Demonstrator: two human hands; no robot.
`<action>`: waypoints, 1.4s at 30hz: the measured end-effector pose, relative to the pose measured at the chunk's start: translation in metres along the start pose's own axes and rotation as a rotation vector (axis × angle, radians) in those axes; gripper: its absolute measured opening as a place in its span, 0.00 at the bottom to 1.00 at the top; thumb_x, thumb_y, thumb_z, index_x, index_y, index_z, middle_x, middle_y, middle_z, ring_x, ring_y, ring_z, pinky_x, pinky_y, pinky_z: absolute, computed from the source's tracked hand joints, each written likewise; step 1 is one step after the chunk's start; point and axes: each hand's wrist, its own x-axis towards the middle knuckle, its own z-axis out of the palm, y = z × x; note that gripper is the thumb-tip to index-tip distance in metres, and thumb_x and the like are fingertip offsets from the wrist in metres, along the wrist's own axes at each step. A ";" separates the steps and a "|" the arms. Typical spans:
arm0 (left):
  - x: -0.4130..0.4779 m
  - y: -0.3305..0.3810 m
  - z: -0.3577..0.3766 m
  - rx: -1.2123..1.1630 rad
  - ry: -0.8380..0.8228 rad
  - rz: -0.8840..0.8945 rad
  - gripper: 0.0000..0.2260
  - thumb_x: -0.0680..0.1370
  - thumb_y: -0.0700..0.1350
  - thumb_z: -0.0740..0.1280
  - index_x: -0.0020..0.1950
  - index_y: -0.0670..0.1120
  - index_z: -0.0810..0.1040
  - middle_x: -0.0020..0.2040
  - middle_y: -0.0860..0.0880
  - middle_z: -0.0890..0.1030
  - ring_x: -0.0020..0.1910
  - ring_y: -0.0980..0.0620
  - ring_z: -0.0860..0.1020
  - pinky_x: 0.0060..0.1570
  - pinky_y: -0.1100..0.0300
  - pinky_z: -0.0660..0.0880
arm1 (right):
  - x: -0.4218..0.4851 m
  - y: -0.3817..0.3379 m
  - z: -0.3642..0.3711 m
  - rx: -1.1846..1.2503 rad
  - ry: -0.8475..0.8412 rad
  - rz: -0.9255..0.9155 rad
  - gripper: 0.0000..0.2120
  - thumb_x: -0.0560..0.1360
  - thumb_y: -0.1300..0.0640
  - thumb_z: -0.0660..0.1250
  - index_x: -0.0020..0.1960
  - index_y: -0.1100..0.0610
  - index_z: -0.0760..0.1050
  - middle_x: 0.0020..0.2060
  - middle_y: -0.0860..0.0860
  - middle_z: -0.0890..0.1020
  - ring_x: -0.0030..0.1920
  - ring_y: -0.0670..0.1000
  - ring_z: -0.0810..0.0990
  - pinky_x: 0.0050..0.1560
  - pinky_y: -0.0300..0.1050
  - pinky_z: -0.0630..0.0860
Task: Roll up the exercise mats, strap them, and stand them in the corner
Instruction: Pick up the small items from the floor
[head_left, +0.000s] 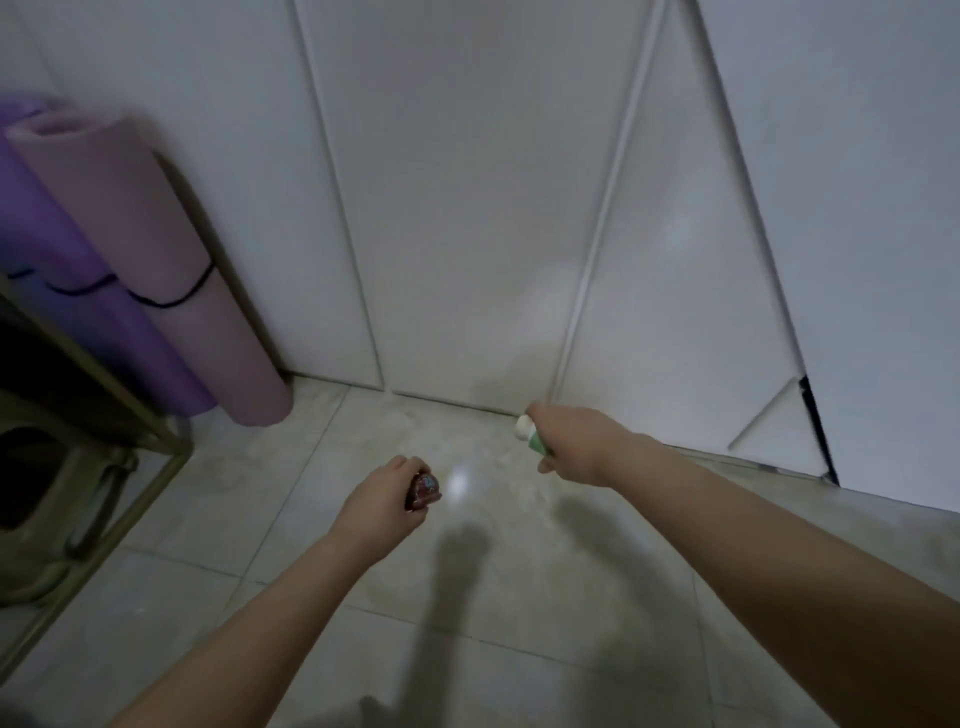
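Head view: strapped pink mat (156, 249) and purple mat (78, 291) upright; both hands grip small objects.

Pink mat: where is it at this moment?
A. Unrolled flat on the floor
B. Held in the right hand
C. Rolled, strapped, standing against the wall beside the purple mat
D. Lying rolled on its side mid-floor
C: the pink mat stands rolled against the wall, a black strap around it, next to the purple mat; both hands hold only small items.
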 end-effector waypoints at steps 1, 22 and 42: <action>0.005 -0.005 -0.010 0.013 0.005 0.003 0.16 0.72 0.43 0.69 0.60 0.46 0.74 0.55 0.49 0.76 0.53 0.48 0.76 0.51 0.57 0.72 | 0.010 -0.006 -0.009 0.009 0.015 -0.012 0.22 0.76 0.60 0.66 0.67 0.59 0.63 0.62 0.58 0.73 0.60 0.59 0.74 0.56 0.48 0.69; -0.160 -0.177 -0.283 -0.134 0.184 -0.693 0.19 0.75 0.48 0.69 0.63 0.45 0.69 0.57 0.45 0.77 0.54 0.46 0.77 0.53 0.55 0.73 | 0.134 -0.308 -0.180 -0.106 -0.109 -0.338 0.17 0.77 0.59 0.65 0.63 0.60 0.69 0.57 0.60 0.77 0.57 0.62 0.76 0.52 0.49 0.72; -0.228 -0.351 -0.502 -0.229 0.639 -1.009 0.15 0.73 0.45 0.71 0.52 0.47 0.66 0.52 0.49 0.71 0.46 0.54 0.69 0.42 0.63 0.64 | 0.216 -0.675 -0.227 -0.153 -0.113 -0.717 0.16 0.77 0.48 0.64 0.59 0.57 0.72 0.49 0.53 0.80 0.47 0.54 0.78 0.43 0.44 0.70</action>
